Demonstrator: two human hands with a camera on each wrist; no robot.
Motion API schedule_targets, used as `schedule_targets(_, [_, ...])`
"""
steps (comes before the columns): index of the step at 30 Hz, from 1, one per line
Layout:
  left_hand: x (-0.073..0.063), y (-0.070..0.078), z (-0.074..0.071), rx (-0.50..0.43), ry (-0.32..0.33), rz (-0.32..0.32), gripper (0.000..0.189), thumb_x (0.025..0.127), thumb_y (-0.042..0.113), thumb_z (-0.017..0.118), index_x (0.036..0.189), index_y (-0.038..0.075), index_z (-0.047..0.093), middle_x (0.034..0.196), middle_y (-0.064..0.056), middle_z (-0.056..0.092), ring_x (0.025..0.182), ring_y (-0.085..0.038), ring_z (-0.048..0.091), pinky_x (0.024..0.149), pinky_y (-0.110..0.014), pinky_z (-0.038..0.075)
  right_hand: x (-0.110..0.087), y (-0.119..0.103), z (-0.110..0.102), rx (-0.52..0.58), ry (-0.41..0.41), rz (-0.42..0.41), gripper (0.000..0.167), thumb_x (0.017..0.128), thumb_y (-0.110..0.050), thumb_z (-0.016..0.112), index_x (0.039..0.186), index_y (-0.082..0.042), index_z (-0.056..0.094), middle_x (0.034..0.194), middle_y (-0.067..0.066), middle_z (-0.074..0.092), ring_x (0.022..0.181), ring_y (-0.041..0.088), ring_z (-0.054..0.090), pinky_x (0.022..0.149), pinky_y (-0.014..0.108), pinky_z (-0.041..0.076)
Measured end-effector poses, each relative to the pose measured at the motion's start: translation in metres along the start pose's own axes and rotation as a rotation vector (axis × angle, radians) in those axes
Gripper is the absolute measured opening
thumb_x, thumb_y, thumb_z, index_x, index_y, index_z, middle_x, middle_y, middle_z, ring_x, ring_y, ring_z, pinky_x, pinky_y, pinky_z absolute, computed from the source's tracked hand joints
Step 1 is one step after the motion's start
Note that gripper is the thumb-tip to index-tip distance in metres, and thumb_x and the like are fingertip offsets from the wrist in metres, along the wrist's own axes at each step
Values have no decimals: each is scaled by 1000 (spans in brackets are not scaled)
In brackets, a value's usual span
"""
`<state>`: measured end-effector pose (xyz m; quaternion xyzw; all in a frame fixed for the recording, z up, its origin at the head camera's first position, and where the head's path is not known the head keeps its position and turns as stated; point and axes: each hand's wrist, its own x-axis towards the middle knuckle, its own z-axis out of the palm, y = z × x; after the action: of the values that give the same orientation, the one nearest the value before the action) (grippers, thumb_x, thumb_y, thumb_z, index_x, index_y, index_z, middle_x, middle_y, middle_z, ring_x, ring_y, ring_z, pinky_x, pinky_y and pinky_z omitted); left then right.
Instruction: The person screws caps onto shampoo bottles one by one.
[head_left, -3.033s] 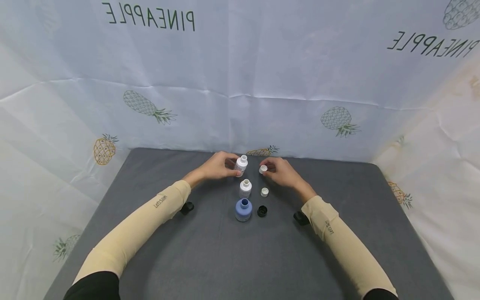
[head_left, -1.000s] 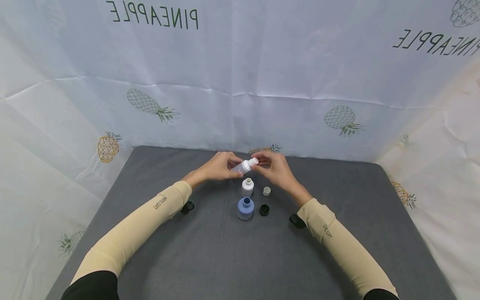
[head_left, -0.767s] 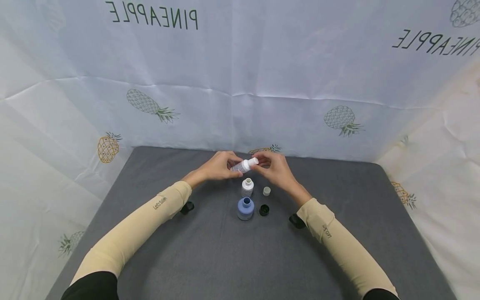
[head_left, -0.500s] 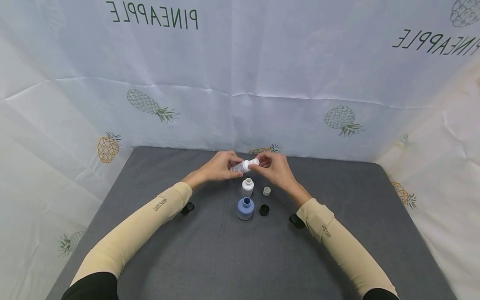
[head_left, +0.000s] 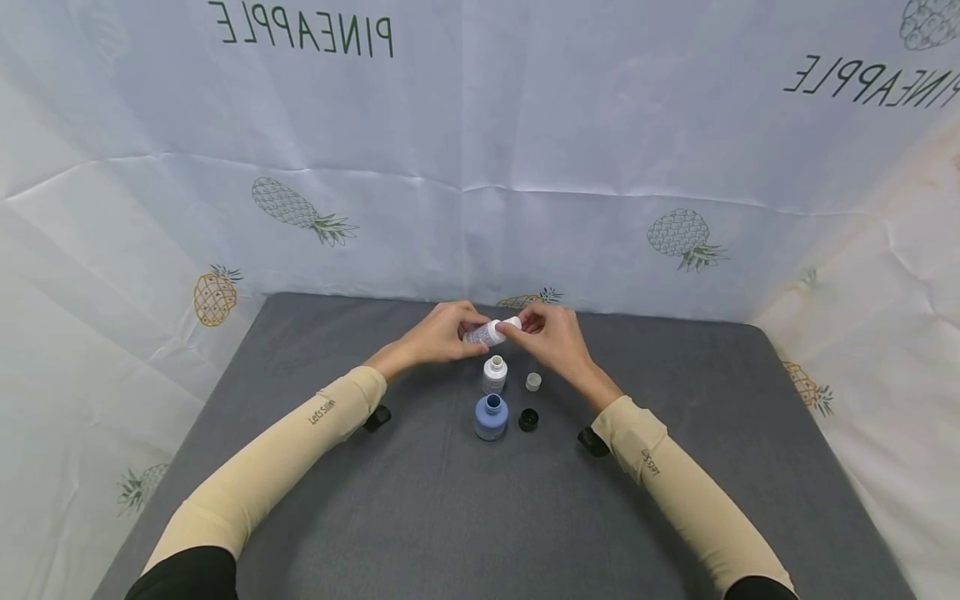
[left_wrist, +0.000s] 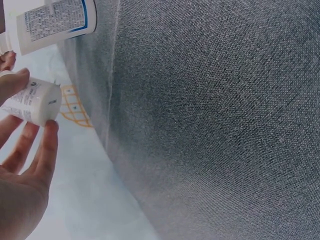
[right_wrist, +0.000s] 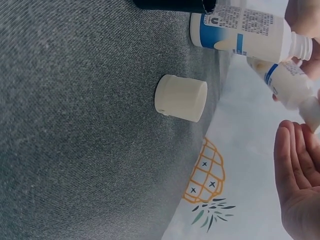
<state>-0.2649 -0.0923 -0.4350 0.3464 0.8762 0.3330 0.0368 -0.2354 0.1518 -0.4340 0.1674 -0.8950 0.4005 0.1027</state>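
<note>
My left hand (head_left: 444,335) grips a small white bottle (head_left: 482,336) with a printed label, tilted with its mouth end toward the right. In the left wrist view the bottle's base (left_wrist: 50,103) shows between thumb and fingertips. My right hand (head_left: 555,339) pinches a white cap (head_left: 516,322) at the bottle's mouth; fingers partly cover it. Whether its thread has caught cannot be told. Below the hands, an uncapped white bottle (head_left: 494,377) stands upright, with an uncapped blue bottle (head_left: 491,421) nearer to me.
A loose white cap (head_left: 533,382) lies right of the standing white bottle. To the right of the blue bottle is a black cap (head_left: 528,419). A grey cloth covers the table (head_left: 420,517). Behind its far edge hangs a pineapple-print curtain (head_left: 465,242).
Since three seconds ago, the right hand has brought the white cap to the bottle's mouth, and the left hand has tilted the bottle rightward. In the last second, the right fingers shifted slightly around the cap.
</note>
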Motion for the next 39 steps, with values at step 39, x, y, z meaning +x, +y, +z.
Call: schedule_targets(39, [-3,0,-6,-165,20,-28,46,92,16,87,135,3,76,118,-16,74,103,-28,74,92,-44,69,5,13,3,490,-139,-106,33,99,-1,77,132,3,72,138,26,70,118,10,72,112,35,60])
